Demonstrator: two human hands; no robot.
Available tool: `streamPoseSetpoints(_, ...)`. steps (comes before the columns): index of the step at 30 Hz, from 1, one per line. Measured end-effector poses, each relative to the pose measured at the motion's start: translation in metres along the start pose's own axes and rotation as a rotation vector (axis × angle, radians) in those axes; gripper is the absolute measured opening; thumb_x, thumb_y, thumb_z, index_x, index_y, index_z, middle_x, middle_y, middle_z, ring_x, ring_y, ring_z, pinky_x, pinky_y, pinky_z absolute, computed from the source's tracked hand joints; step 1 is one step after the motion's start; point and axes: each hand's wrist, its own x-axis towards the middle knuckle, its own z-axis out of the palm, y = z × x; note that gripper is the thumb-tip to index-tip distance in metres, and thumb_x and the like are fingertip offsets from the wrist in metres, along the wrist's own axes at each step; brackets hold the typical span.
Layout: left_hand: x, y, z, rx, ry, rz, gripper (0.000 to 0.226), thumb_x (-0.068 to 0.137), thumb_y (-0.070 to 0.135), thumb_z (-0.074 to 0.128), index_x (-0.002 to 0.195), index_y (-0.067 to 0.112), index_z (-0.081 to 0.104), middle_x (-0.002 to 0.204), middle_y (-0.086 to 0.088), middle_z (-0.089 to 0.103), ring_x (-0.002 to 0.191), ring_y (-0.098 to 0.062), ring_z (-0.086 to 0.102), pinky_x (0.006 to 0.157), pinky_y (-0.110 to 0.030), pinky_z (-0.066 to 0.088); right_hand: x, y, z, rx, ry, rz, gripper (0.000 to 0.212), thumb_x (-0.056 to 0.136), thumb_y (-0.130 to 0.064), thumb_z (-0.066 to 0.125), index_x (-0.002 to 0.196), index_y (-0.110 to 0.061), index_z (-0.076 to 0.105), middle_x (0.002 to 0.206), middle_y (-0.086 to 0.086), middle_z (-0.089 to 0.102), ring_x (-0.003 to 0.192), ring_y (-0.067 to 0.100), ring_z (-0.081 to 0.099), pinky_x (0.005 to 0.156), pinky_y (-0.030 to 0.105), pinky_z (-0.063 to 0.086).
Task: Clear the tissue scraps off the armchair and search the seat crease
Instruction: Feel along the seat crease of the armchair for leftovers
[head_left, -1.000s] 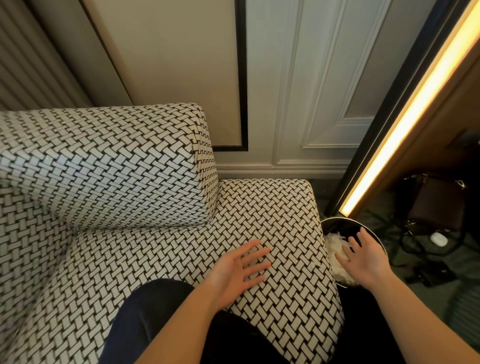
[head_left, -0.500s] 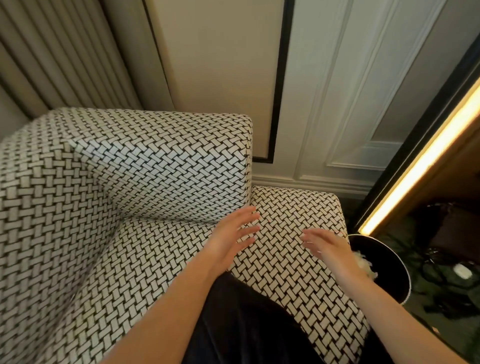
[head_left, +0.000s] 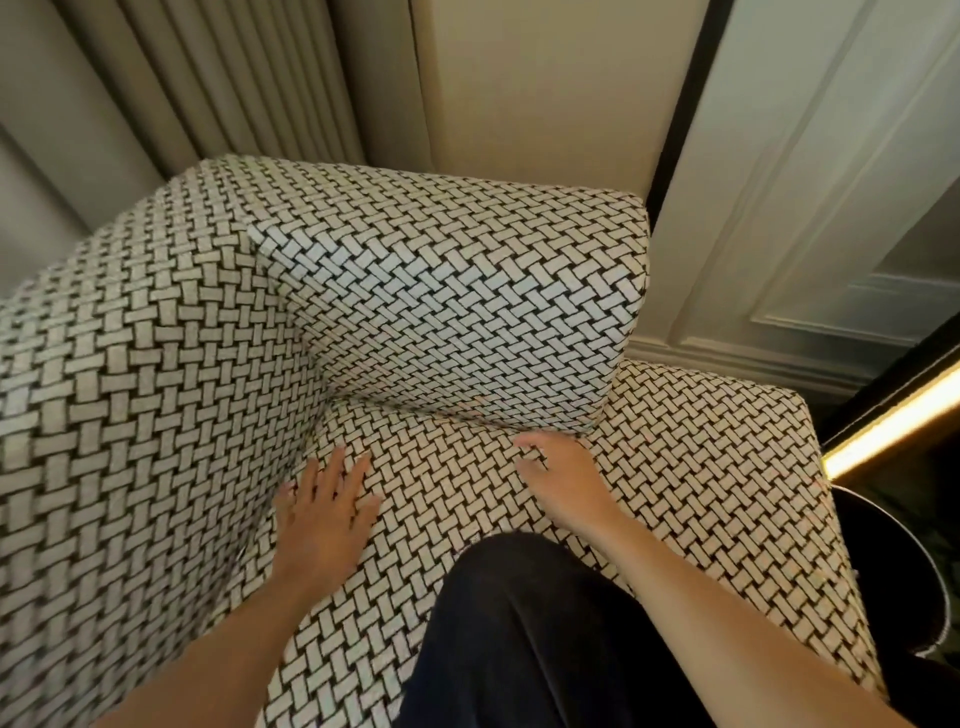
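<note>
left hand (head_left: 324, 514): flat, fingers spread, palm down | right hand (head_left: 563, 475): fingers relaxed, reaching forward, holding nothing

Soft dim light; glowing strip (head_left: 893, 421) right; motion-blurred.

Armchair (head_left: 441, 291): woven cloth upholstery, black-and-white basketweave, matt and coarse-textured throughout. Curtain (head_left: 208, 78): pleated beige cloth, matt; wall panelling (head_left: 779, 208): smooth painted finish with a slight sheen. Trouser leg (head_left: 519, 623): dark, smooth matt cloth.
</note>
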Motion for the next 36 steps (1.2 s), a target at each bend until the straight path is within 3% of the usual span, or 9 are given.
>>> streamPoseSetpoints(2, -0.007, -0.010, 0.007, 0.049, 0.033, 0.040, 0.066, 0.082, 0.063, -0.015, 0.144, 0.042, -0.017, 0.153, 0.010, -0.025, 0.141, -0.016, -0.024, 0.115, -0.048, -0.011, 0.014, 0.002, 0.011, -0.106, 0.008, -0.003, 0.037, 0.094, -0.021, 0.050, 0.131, -0.018, 0.050, 0.141, -0.001, 0.046, 0.114, 0.007, 0.050, 0.110, 0.033, 0.034)
streamPoseSetpoints(5, -0.005, -0.011, 0.008, 0.034, 0.084, 0.034, 0.066, 0.081, 0.062, -0.013, 0.144, 0.044, -0.011, 0.155, 0.013, -0.018, 0.142, -0.011, -0.021, 0.116, -0.044, -0.011, 0.032, 0.003, 0.023, -0.210, 0.087, 0.010, 0.040, 0.094, -0.020, 0.050, 0.134, -0.014, 0.047, 0.141, 0.001, 0.044, 0.133, 0.015, 0.037, 0.112, 0.029, 0.026)
streamPoseSetpoints(9, -0.004, -0.013, 0.014, 0.009, 0.127, 0.040, 0.061, 0.088, 0.059, -0.001, 0.146, 0.042, 0.003, 0.157, 0.012, -0.003, 0.145, -0.011, -0.010, 0.117, -0.049, 0.002, 0.044, 0.002, 0.042, -0.286, 0.187, 0.073, 0.040, 0.094, -0.026, 0.048, 0.133, -0.017, 0.046, 0.133, 0.000, 0.051, 0.126, 0.015, 0.044, 0.108, 0.035, 0.037)
streamPoseSetpoints(12, -0.002, -0.016, 0.018, 0.029, 0.115, 0.045, 0.058, 0.093, 0.055, 0.004, 0.148, 0.039, 0.007, 0.158, 0.008, 0.007, 0.146, -0.014, -0.001, 0.115, -0.053, 0.014, 0.049, 0.003, 0.050, -0.375, 0.200, 0.134, 0.046, 0.095, -0.034, 0.044, 0.138, -0.020, 0.038, 0.133, -0.002, 0.052, 0.127, 0.015, 0.043, 0.110, 0.038, 0.032)
streamPoseSetpoints(23, -0.001, -0.020, 0.026, 0.062, 0.156, 0.065, 0.057, 0.094, 0.052, 0.008, 0.149, 0.037, 0.007, 0.158, 0.006, 0.006, 0.146, -0.016, 0.002, 0.115, -0.050, 0.007, 0.053, -0.008, 0.046, -0.684, 0.039, 0.154, 0.064, 0.095, -0.057, 0.021, 0.139, -0.013, 0.036, 0.139, 0.012, 0.036, 0.133, 0.027, 0.029, 0.111, 0.042, 0.023)
streamPoseSetpoints(27, -0.001, -0.020, 0.026, 0.078, 0.167, 0.061, 0.057, 0.095, 0.051, 0.009, 0.149, 0.037, 0.008, 0.158, 0.007, 0.007, 0.146, -0.014, 0.000, 0.115, -0.046, 0.004, 0.042, -0.008, 0.044, -0.574, 0.031, 0.059, 0.051, 0.098, -0.045, 0.033, 0.139, -0.016, 0.040, 0.145, 0.008, 0.035, 0.136, 0.024, 0.028, 0.113, 0.039, 0.026)
streamPoseSetpoints(31, -0.001, -0.020, 0.025, 0.069, 0.172, 0.055, 0.056, 0.094, 0.050, 0.011, 0.149, 0.037, 0.011, 0.158, 0.007, 0.010, 0.145, -0.014, 0.003, 0.115, -0.047, 0.008, 0.029, -0.014, 0.039, -0.318, -0.005, -0.180, 0.026, 0.096, -0.026, 0.047, 0.111, -0.015, 0.066, 0.113, -0.003, 0.065, 0.115, 0.011, 0.051, 0.108, 0.031, 0.036)
streamPoseSetpoints(34, -0.002, -0.019, 0.025, 0.054, 0.176, 0.056, 0.056, 0.094, 0.050, 0.011, 0.149, 0.038, 0.012, 0.157, 0.007, 0.012, 0.145, -0.014, 0.005, 0.115, -0.048, 0.009, 0.026, -0.017, 0.039, -0.306, -0.143, -0.294, 0.026, 0.095, -0.029, 0.051, 0.109, -0.019, 0.070, 0.116, -0.010, 0.065, 0.120, 0.003, 0.048, 0.109, 0.021, 0.028)
streamPoseSetpoints(36, -0.002, -0.018, 0.024, 0.046, 0.174, 0.059, 0.056, 0.094, 0.050, 0.011, 0.148, 0.037, 0.014, 0.157, 0.007, 0.013, 0.145, -0.014, 0.005, 0.115, -0.048, 0.009, 0.026, -0.016, 0.042, -0.271, -0.157, -0.292, 0.024, 0.093, -0.031, 0.053, 0.105, -0.021, 0.071, 0.113, -0.009, 0.067, 0.114, 0.004, 0.053, 0.105, 0.024, 0.037)
